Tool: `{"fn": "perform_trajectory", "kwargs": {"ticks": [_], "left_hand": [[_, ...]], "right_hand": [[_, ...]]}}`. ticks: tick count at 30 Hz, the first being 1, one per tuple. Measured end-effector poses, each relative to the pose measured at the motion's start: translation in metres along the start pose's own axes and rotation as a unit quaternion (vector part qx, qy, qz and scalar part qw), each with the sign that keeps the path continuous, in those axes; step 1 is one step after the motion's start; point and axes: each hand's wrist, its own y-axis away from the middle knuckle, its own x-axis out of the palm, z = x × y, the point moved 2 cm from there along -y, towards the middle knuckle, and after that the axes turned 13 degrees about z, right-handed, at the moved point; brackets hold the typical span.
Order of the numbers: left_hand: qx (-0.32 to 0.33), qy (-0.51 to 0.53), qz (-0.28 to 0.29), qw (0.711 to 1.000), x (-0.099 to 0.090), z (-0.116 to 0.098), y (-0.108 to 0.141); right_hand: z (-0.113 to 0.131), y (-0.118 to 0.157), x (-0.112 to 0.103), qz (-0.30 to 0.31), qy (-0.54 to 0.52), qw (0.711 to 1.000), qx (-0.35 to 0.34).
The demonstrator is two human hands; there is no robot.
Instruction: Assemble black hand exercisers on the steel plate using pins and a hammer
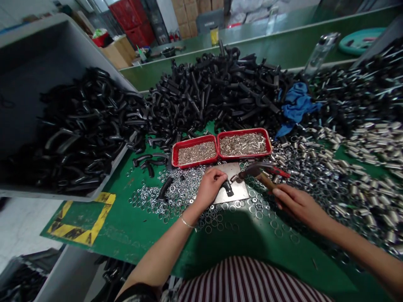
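Note:
Closed around a small black handle part point(228, 189), my left hand point(211, 184) rests on a metal plate point(241, 195). A short silver sleeve point(234, 178) shows at the upper right of that part. My right hand point(291, 202) grips a hammer point(266, 181) by its wooden handle. The hammer's head lies close to the silver sleeve; whether they touch I cannot tell. Just beyond the plate stand two red trays, the left tray point(194, 164) with tiny metal pieces and the right tray point(245, 157) with small pins.
Loose metal rings point(176, 197) surround the plate. A tall pile of black handles point(201, 92) stands behind the trays, with a blue cloth point(296, 105) at its right. A grey bin point(28, 54) of black parts tilts at the left. Silver sleeves point(368, 147) cover the right side.

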Motion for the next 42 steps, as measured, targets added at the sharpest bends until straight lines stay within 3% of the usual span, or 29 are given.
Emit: {"fn": "perform_trajectory", "kwargs": {"ticks": [7,9,12,14,17,20,23,26,27,29,31,33,35,37,39,42], "left_hand": [[-0.027,-0.045,-0.025,0.998,0.012,0.011,0.001],[0.008,-0.11,-0.022,0.994,0.012,0.008,0.002],[0.082,-0.219,0.039,0.971,0.013,0.003,0.009],[0.087,-0.248,0.055,0.963,0.013,0.001,0.016],[0.053,-0.223,0.041,0.973,0.014,0.002,0.027],[0.034,-0.192,0.068,0.978,0.019,0.005,0.033],[0.024,-0.186,0.087,0.978,0.021,0.008,0.033],[0.015,-0.18,0.092,0.979,0.02,0.009,0.033],[0.013,-0.173,0.09,0.981,0.02,0.008,0.035],[0.005,-0.141,0.071,0.987,0.019,0.003,0.039],[-0.006,-0.092,0.034,0.995,0.019,-0.002,0.046],[-0.001,-0.054,-0.004,0.999,0.022,-0.008,0.055],[0.028,-0.041,-0.021,0.999,0.025,-0.014,0.066],[0.078,-0.052,-0.012,0.996,0.026,-0.02,0.078],[0.124,-0.073,0.023,0.989,0.022,-0.024,0.089],[0.134,-0.109,0.077,0.982,-0.005,-0.022,0.089]], "right_hand": [[0.015,-0.015,0.008,0.01,-0.003,1.0,-0.012],[0.011,-0.015,0.007,0.005,0.03,0.999,-0.018],[0.007,-0.012,0.003,0.01,0.087,0.996,-0.023],[0.014,-0.008,0.0,0.01,0.125,0.992,-0.031],[0.035,-0.003,0.0,-0.013,0.165,0.984,-0.065],[0.052,-0.007,0.005,-0.035,0.224,0.97,-0.081],[0.046,-0.022,0.011,0.005,0.274,0.961,-0.038],[0.026,-0.032,0.01,0.041,0.215,0.976,-0.011],[0.02,-0.033,0.009,0.032,0.199,0.979,-0.011],[0.013,-0.033,0.004,-0.041,0.22,0.974,-0.039],[0.015,-0.032,0.001,-0.16,0.283,0.94,-0.101],[0.026,-0.034,0.002,-0.227,0.296,0.914,-0.163],[0.04,-0.039,0.009,-0.174,0.224,0.942,-0.18],[0.054,-0.046,0.02,-0.042,0.104,0.981,-0.158],[0.063,-0.05,0.03,0.054,0.015,0.99,-0.127],[0.065,-0.051,0.036,0.025,0.029,0.989,-0.144]]}}
